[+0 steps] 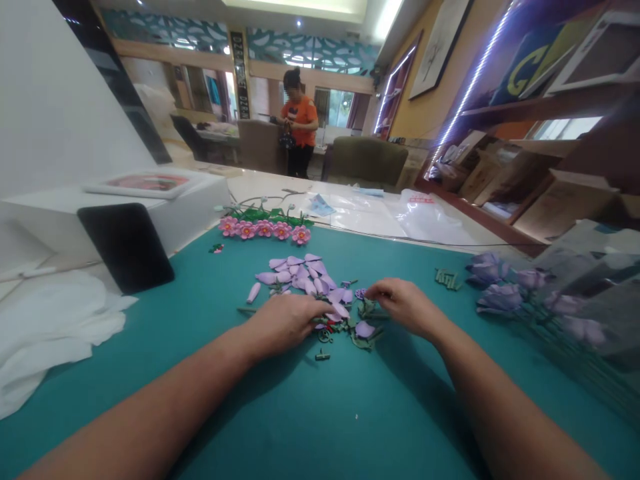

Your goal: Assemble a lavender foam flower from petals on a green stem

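A loose heap of lilac plastic petals [300, 273] lies on the green mat, with small dark green pieces [345, 325] and a bit of red along its near side. My left hand [285, 323] reaches into the near left of the heap, fingers stretched over the petals and partly hidden among them; nothing held shows. At the right edge of the heap, my right hand [405, 303] has thumb and forefinger closed at a small round purple piece [360, 293]. One green piece [323, 356] lies apart, nearer to me.
Pink brick-built flowers [265, 229] line the mat's far edge. Purple flowers on stems [500, 297] and green pieces [447, 279] lie right. A black tablet-like panel [126, 245] leans against a white box at left, beside white cloth [55, 333]. A person [301, 123] stands beyond.
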`<state>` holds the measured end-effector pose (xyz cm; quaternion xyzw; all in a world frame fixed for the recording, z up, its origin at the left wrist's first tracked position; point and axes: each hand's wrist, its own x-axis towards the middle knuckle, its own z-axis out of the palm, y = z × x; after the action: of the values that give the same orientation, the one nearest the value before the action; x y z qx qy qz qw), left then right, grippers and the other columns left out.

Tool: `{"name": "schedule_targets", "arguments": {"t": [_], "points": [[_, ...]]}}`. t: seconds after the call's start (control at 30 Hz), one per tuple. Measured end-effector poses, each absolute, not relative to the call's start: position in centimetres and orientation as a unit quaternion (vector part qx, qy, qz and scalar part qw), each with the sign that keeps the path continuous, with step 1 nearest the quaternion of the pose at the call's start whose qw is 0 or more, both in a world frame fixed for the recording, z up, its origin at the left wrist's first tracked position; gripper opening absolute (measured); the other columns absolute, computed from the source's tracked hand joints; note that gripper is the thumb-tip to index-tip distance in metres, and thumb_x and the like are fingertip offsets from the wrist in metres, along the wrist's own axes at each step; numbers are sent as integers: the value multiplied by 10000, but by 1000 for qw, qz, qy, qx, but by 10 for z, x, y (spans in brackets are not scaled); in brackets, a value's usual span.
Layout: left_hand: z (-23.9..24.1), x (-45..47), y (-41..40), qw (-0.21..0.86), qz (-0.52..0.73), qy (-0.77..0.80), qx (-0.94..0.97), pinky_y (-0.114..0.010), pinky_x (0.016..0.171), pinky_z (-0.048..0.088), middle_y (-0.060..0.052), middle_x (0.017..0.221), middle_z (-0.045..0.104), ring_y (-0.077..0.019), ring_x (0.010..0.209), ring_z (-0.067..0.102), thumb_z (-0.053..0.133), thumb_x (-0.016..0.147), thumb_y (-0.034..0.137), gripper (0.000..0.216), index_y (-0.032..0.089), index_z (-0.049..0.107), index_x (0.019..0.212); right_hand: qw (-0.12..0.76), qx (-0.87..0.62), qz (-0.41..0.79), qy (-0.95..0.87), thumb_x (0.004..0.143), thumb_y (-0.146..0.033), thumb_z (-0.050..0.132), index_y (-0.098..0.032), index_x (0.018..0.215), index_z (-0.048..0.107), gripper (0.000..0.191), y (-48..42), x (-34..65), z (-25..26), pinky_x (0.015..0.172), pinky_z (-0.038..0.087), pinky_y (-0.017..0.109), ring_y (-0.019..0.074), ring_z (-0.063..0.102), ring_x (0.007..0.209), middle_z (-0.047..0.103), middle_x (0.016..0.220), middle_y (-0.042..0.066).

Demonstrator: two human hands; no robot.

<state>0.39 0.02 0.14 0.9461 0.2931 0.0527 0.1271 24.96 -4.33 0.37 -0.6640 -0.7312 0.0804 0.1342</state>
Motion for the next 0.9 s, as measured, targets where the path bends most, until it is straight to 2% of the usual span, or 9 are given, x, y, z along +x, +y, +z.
{"name": "schedule_targets", "arguments": {"t": [0.13, 0.33, 0.5, 0.67, 0.77, 0.9], "points": [[3, 5, -1, 123, 41, 294, 947, -311, 766, 471, -41, 1107, 687, -240, 977, 635, 457, 870, 162, 366, 281, 625, 1172, 63, -625, 69, -775, 760, -68, 504, -221, 813, 712, 264, -43, 249, 0, 728, 411, 247, 174, 591, 844, 685, 880, 34], [3, 3, 3, 135, 51, 306, 941, -294, 775, 461, -33, 1105, 693, -226, 985, 632, 478, 871, 161, 305, 256, 654, 1101, 13, -657, 40, -752, 751, -68, 505, -219, 825, 704, 261, -41, 253, -7, 673, 372, 234, 172, 570, 826, 675, 873, 41], [0, 0, 8, 124, 53, 311, 941, -306, 798, 466, -40, 1105, 695, -228, 991, 635, 470, 873, 171, 307, 258, 652, 1105, 22, -668, 22, -743, 790, -90, 501, -220, 870, 705, 255, -41, 260, -3, 662, 353, 235, 171, 565, 835, 678, 889, 42], [3, -2, 11, 121, 47, 342, 931, -338, 827, 468, -72, 1157, 681, -256, 1041, 621, 475, 860, 156, 337, 236, 643, 1141, 64, -609, 38, -789, 863, -140, 481, -222, 936, 714, 257, -40, 249, -12, 719, 381, 253, 172, 555, 846, 658, 899, 52], [5, -2, 13, 120, 42, 346, 929, -345, 826, 470, -78, 1141, 687, -263, 1031, 627, 480, 857, 165, 334, 230, 645, 1140, 71, -575, 36, -815, 869, -115, 465, -225, 1013, 705, 301, -38, 242, -22, 762, 388, 274, 177, 546, 867, 650, 949, 67], [4, -3, 14, 118, 47, 345, 930, -333, 825, 463, -68, 1135, 689, -253, 1025, 627, 477, 857, 178, 328, 234, 644, 1135, 77, -600, 30, -796, 870, -126, 473, -213, 1048, 689, 293, -40, 237, -21, 764, 386, 297, 193, 548, 873, 645, 946, 83]]}}
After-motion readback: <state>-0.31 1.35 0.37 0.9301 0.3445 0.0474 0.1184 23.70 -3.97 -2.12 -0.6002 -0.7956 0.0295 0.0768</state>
